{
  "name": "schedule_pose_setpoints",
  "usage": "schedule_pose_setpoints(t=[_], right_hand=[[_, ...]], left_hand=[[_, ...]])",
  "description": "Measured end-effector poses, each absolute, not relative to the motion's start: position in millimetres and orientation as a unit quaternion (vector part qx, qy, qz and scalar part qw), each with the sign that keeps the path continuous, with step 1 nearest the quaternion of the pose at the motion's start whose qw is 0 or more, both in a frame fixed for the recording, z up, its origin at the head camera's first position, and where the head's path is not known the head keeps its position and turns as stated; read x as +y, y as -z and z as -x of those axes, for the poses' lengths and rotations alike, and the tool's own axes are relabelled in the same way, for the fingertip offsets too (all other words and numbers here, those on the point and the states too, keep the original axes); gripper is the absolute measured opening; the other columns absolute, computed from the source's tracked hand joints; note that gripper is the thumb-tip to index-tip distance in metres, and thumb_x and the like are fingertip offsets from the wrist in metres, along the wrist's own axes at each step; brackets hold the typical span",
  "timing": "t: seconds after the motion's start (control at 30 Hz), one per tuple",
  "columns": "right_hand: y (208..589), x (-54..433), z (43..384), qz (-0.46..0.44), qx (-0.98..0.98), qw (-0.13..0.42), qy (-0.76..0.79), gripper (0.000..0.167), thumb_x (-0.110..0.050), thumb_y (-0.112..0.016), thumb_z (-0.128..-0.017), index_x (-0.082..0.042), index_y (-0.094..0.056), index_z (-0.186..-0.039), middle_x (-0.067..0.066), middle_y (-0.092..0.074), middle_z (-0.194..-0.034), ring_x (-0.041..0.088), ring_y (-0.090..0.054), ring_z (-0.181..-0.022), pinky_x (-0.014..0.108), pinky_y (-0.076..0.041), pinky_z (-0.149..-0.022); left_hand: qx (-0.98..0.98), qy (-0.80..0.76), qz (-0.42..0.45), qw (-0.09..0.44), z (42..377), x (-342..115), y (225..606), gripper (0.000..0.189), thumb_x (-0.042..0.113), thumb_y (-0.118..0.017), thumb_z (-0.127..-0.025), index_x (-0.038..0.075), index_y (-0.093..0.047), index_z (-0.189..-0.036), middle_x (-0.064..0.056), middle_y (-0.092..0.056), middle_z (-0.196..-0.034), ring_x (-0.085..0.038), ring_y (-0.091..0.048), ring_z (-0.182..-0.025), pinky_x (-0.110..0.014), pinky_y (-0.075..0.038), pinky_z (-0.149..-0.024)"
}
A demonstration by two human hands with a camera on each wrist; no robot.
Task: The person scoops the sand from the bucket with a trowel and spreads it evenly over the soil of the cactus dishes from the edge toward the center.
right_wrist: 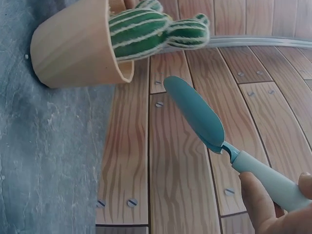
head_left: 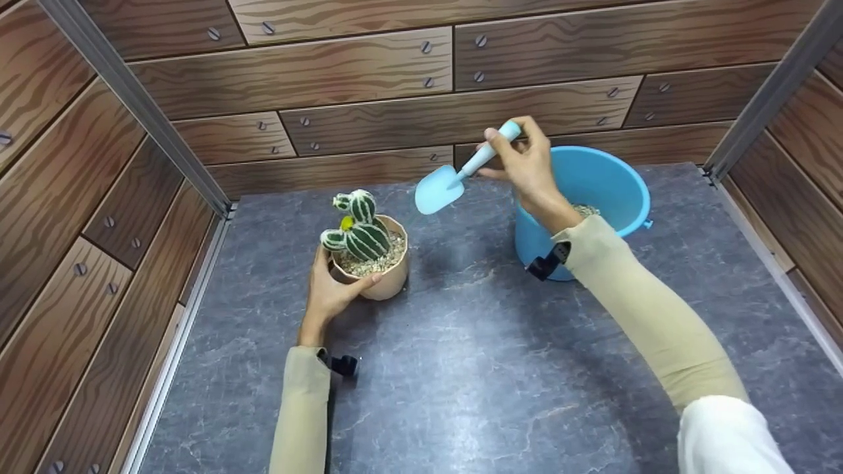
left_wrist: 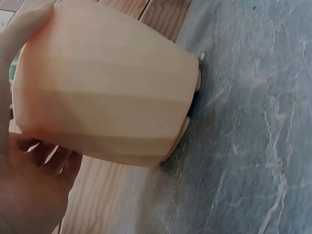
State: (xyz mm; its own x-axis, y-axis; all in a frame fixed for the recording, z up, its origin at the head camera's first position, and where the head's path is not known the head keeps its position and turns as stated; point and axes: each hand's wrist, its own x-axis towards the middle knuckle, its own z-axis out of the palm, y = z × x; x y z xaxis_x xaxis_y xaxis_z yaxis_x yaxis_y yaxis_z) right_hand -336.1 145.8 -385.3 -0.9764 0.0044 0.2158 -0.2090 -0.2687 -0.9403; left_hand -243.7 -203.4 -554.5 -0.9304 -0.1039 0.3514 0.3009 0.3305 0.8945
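Note:
A striped green cactus point(head_left: 367, 241) with a small yellow flower stands in a faceted, peach-coloured pot point(head_left: 388, 283) with pale gravel around its base. My left hand point(head_left: 329, 289) holds the pot from the near left, thumb at the rim; in the left wrist view the fingers wrap round the pot's wall point(left_wrist: 107, 87). Up to the right, my right hand point(head_left: 527, 164) pinches the pale handle of a light blue trowel point(head_left: 440, 189). Its blade is in the air between pot and bucket, tip toward the cactus. The right wrist view shows the trowel blade point(right_wrist: 197, 114) apart from the pot point(right_wrist: 78, 46).
A blue bucket point(head_left: 609, 178) with some gravel point(head_left: 585, 210) inside stands behind the right forearm, near the back wall. Wood-patterned panels point(head_left: 369, 99) enclose the grey marbled table point(head_left: 461, 368) at the back and both sides.

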Motion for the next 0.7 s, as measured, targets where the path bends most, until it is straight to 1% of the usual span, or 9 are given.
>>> schedule_pose_setpoints(t=[0.07, 0.17, 0.3, 0.4, 0.5, 0.57, 0.7], right_hand=[[383.0, 149.0, 336.5, -0.084, -0.599, 0.069, -0.794, 0.018, -0.018, -0.072, -0.103, -0.008, -0.057, -0.107, 0.014, -0.075, -0.098, 0.026, -0.078, -0.091, 0.043, -0.068, -0.077], [379.3, 152.7, 336.6, -0.082, -0.596, 0.069, -0.796, 0.019, -0.019, -0.072, -0.103, -0.008, -0.057, -0.107, 0.015, -0.075, -0.1, 0.026, -0.077, -0.091, 0.043, -0.067, -0.078], [374.6, 156.5, 336.8, -0.076, -0.598, 0.072, -0.795, 0.018, -0.019, -0.072, -0.103, -0.009, -0.057, -0.107, 0.015, -0.075, -0.1, 0.026, -0.077, -0.093, 0.041, -0.068, -0.076], [371.3, 160.4, 337.9, -0.073, -0.595, 0.078, -0.796, 0.018, -0.019, -0.072, -0.103, -0.009, -0.057, -0.106, 0.016, -0.075, -0.1, 0.026, -0.077, -0.094, 0.042, -0.067, -0.077], [368.9, 165.9, 339.2, -0.071, -0.59, 0.081, -0.8, 0.019, -0.019, -0.072, -0.103, -0.008, -0.057, -0.105, 0.017, -0.074, -0.099, 0.027, -0.076, -0.096, 0.043, -0.067, -0.078], [367.5, 170.2, 339.3, -0.069, -0.589, 0.082, -0.801, 0.019, -0.019, -0.072, -0.103, -0.008, -0.056, -0.106, 0.016, -0.074, -0.099, 0.028, -0.076, -0.097, 0.044, -0.067, -0.079], [365.0, 178.9, 339.1, -0.063, -0.585, 0.082, -0.804, 0.02, -0.019, -0.072, -0.103, -0.008, -0.057, -0.106, 0.016, -0.074, -0.099, 0.028, -0.075, -0.097, 0.043, -0.067, -0.079]], left_hand=[[-0.801, 0.57, 0.064, 0.174, 242.0, -203.6, 553.2, 0.107, 0.024, -0.101, -0.069, 0.006, -0.043, -0.157, -0.015, -0.056, -0.152, -0.029, -0.052, -0.143, -0.044, -0.034, -0.127], [-0.811, 0.555, 0.065, 0.177, 238.0, -204.4, 551.1, 0.106, 0.025, -0.1, -0.072, 0.004, -0.042, -0.158, -0.017, -0.055, -0.152, -0.032, -0.052, -0.142, -0.048, -0.037, -0.125], [-0.81, 0.549, 0.063, 0.196, 232.5, -207.7, 548.0, 0.104, 0.024, -0.099, -0.072, 0.002, -0.043, -0.158, -0.019, -0.057, -0.149, -0.038, -0.056, -0.137, -0.056, -0.042, -0.12], [-0.803, 0.553, 0.072, 0.213, 229.5, -209.9, 542.8, 0.107, 0.022, -0.099, -0.072, -0.001, -0.041, -0.159, -0.021, -0.056, -0.152, -0.04, -0.055, -0.137, -0.059, -0.041, -0.12], [-0.801, 0.548, 0.082, 0.226, 227.3, -211.5, 535.5, 0.111, 0.022, -0.099, -0.072, -0.002, -0.037, -0.161, -0.023, -0.052, -0.156, -0.039, -0.053, -0.139, -0.06, -0.041, -0.12], [-0.802, 0.542, 0.088, 0.233, 226.0, -211.9, 530.5, 0.111, 0.024, -0.098, -0.073, -0.001, -0.037, -0.162, -0.022, -0.051, -0.159, -0.038, -0.052, -0.141, -0.059, -0.04, -0.121], [-0.799, 0.537, 0.104, 0.25, 222.8, -211.5, 520.1, 0.108, 0.024, -0.097, -0.074, -0.001, -0.039, -0.161, -0.019, -0.05, -0.16, -0.036, -0.05, -0.144, -0.054, -0.039, -0.123]])
